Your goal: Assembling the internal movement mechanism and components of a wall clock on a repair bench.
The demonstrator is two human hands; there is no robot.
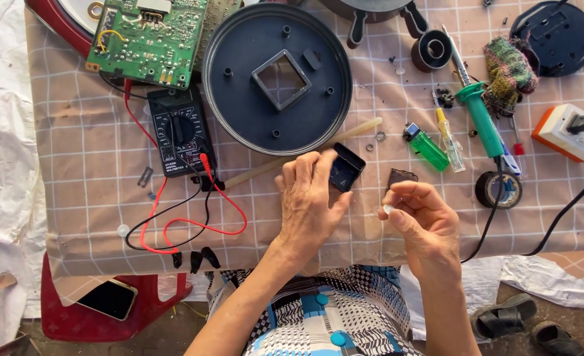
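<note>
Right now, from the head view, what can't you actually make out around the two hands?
- Small black square housing: left hand fingers cover its near side; its inside is too dark to read.
- Tiny pale part in the right hand grip: too small to identify.
- Small dark brown piece: right-hand fingers hide its lower edge.
- Green circuit board: cut off by the top edge.

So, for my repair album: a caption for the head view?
Left hand holds a small dark case, right hand pinches a tiny white part beside a multimeter.
</note>
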